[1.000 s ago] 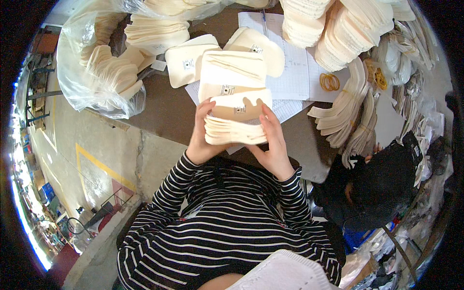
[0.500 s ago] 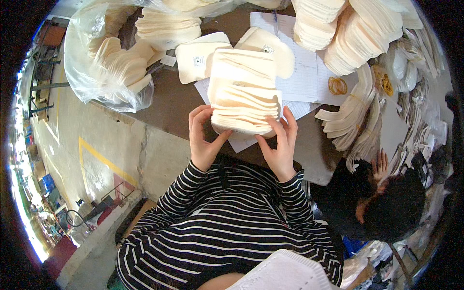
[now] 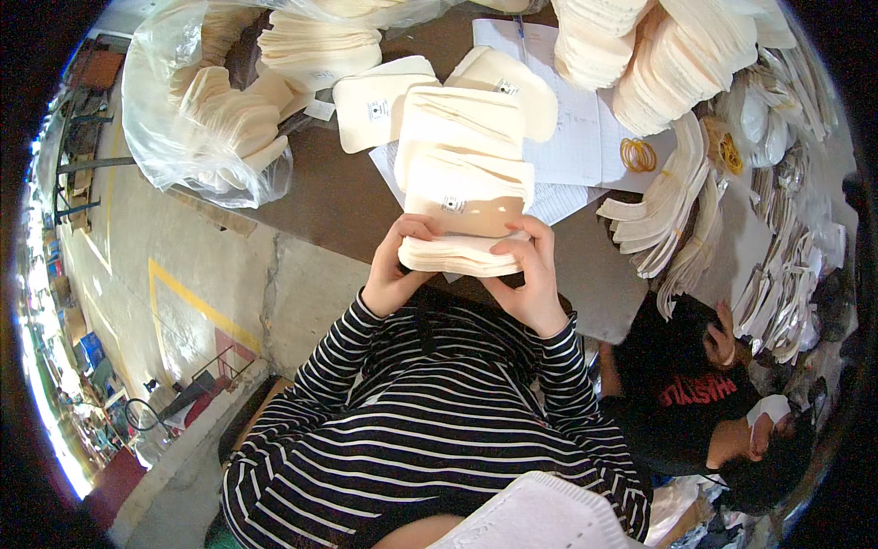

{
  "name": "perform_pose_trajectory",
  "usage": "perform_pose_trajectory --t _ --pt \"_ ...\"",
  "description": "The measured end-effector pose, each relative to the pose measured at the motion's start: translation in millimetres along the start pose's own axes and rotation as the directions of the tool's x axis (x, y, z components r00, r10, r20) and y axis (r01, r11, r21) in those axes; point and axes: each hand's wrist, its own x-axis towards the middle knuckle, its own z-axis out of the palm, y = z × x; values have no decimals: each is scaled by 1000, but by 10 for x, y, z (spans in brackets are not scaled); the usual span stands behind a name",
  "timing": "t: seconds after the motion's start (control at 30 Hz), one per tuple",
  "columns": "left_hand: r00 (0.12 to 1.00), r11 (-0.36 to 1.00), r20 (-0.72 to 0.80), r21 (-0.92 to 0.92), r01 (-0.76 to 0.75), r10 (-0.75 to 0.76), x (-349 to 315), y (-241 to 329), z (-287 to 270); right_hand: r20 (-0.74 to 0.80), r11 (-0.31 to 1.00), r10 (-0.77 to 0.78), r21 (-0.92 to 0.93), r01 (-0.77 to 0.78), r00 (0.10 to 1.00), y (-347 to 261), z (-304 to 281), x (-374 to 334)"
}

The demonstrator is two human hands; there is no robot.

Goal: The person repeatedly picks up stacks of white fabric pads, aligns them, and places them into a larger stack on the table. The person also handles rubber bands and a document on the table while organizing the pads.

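A thick bundle of cream fabric pads (image 3: 460, 257) lies at the near edge of the table, pinched at both ends. My left hand (image 3: 399, 266) is closed on its left end, fingers on top and thumb below. My right hand (image 3: 533, 276) grips the right end in the same way. Just beyond the bundle, a cream pad with a small printed label (image 3: 489, 194) faces up, lying against a fanned row of more pads (image 3: 457, 119). Two loose labelled stacks sit behind: one pad stack on the left (image 3: 358, 117), another on the right (image 3: 540, 101).
A clear plastic bag (image 3: 151, 142) of pads is at far left. Tall pad stacks (image 3: 681, 73) stand at far right above papers (image 3: 576, 151). Yellow rubber bands (image 3: 637, 156) and banded pale strips (image 3: 654, 215) lie to the right. A co-worker in black (image 3: 672, 366) sits at my right.
My hands have gathered the nearest pads into a compact bundle and tipped it toward me, exposing a labelled pad behind. At right, the co-worker has shifted downward in the picture.
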Motion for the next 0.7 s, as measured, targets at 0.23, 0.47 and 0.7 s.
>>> perform_pose_trajectory --t 0.23,0.47,0.7 --pt "993 998 -113 54 -35 41 -15 95 210 114 982 54 175 -73 992 17 85 -94" --pt "993 983 84 155 -100 88 -157 43 160 107 996 52 -73 -45 993 -20 -213 -269" --pt "959 960 151 187 210 -239 6 452 120 89 857 441 252 -449 893 -86 -641 -399"
